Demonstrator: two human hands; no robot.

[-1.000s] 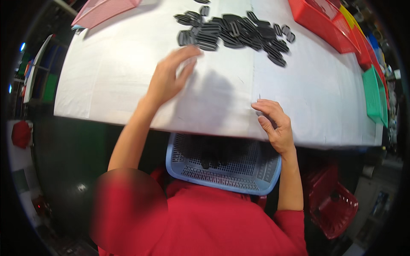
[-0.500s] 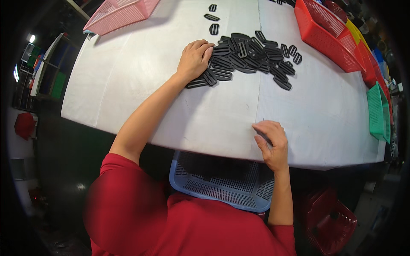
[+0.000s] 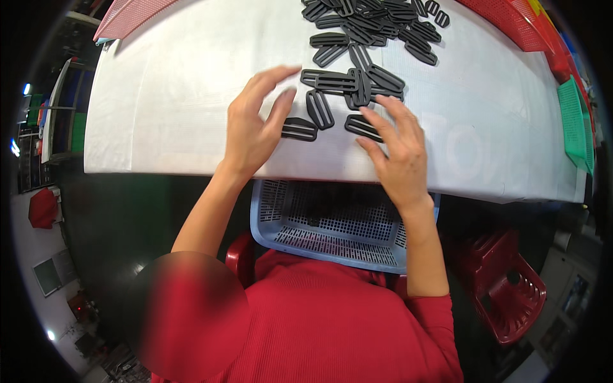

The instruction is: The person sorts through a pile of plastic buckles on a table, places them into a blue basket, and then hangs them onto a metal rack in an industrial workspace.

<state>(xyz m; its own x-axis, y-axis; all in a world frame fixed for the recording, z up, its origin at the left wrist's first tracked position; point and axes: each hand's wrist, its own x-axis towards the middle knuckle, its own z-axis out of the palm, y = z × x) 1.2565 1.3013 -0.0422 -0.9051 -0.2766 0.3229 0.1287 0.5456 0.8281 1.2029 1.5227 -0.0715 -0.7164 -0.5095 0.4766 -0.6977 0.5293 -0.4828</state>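
Observation:
Black plastic strap slider buckles (image 3: 332, 80) lie scattered on the white tabletop between my two hands. My left hand (image 3: 252, 127) is open at their left side, its thumb and fingers apart, beside a slider buckle (image 3: 299, 129) near the table's front edge. My right hand (image 3: 402, 143) is open too, its fingers spread and curved at the right side of the scatter. Its fingertips are at another slider buckle (image 3: 363, 126); whether they touch it I cannot tell. A larger heap of the same buckles (image 3: 364, 19) lies farther back.
Below the table edge, in front of me, sits a blue plastic basket (image 3: 325, 246). A pink basket (image 3: 131, 16) stands at the far left, red baskets (image 3: 511, 22) at the far right, a green one (image 3: 575, 124) at the right edge. A dark red chair (image 3: 504, 287) is at lower right.
Part of the heap has come toward me and spread out near the front edge. My left hand has moved back nearer to me; my right hand has gone forward to the buckles.

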